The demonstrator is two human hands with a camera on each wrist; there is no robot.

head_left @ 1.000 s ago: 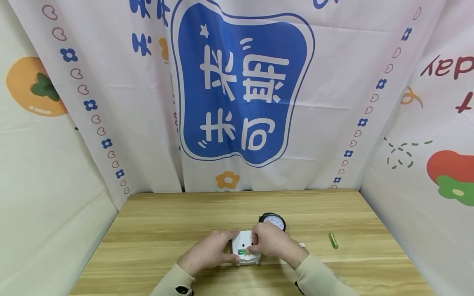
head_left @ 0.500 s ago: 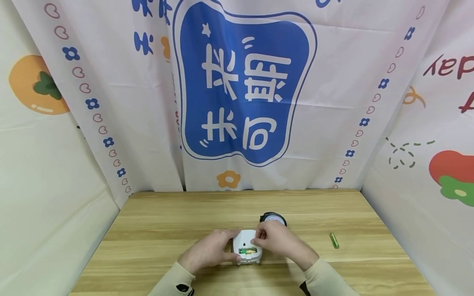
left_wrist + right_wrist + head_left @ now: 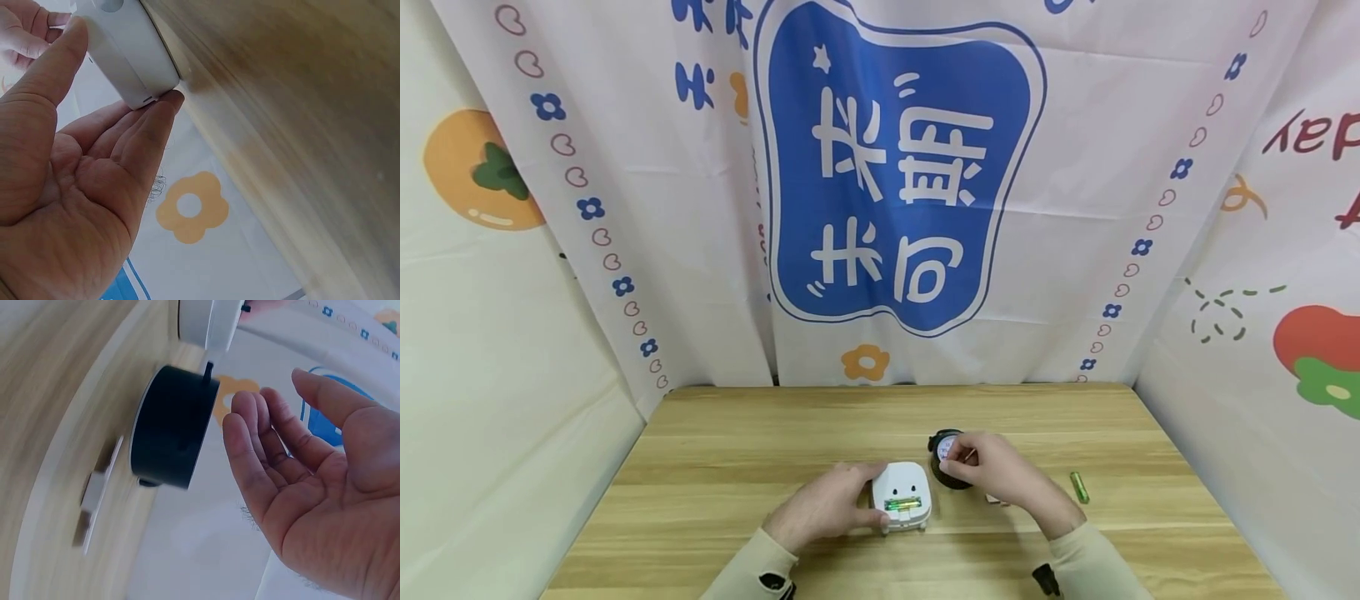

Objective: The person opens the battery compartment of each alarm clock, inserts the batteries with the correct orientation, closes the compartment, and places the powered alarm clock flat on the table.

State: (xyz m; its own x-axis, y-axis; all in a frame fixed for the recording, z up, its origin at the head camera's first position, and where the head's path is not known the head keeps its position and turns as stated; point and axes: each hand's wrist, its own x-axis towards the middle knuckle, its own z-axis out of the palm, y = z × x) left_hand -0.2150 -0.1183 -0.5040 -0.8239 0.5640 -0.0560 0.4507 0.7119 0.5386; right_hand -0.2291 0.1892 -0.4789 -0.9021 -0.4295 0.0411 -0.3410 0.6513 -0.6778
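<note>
My left hand [image 3: 835, 506] holds a white rounded case [image 3: 901, 479] on the table, thumb on its near side and fingers at the far side. A compartment in its upper face has a green and gold battery [image 3: 902, 503] lying across it; how many lie there I cannot tell. My right hand [image 3: 997, 468] hovers over a round black clock [image 3: 945, 447] with a white dial, hiding part of it. In the right wrist view the fingers bend loosely, hold nothing and stay apart from the black clock [image 3: 172, 428].
A loose green battery [image 3: 1079, 487] lies on the wooden table [image 3: 737, 442] to the right. Beside the right hand lies a small thin white piece [image 3: 100, 490], mostly hidden from above. Printed cloth [image 3: 700, 333] hangs behind the table.
The right hand has left the white case's battery compartment and moved right, over the black clock. More of the battery in the compartment shows. The left hand keeps its hold.
</note>
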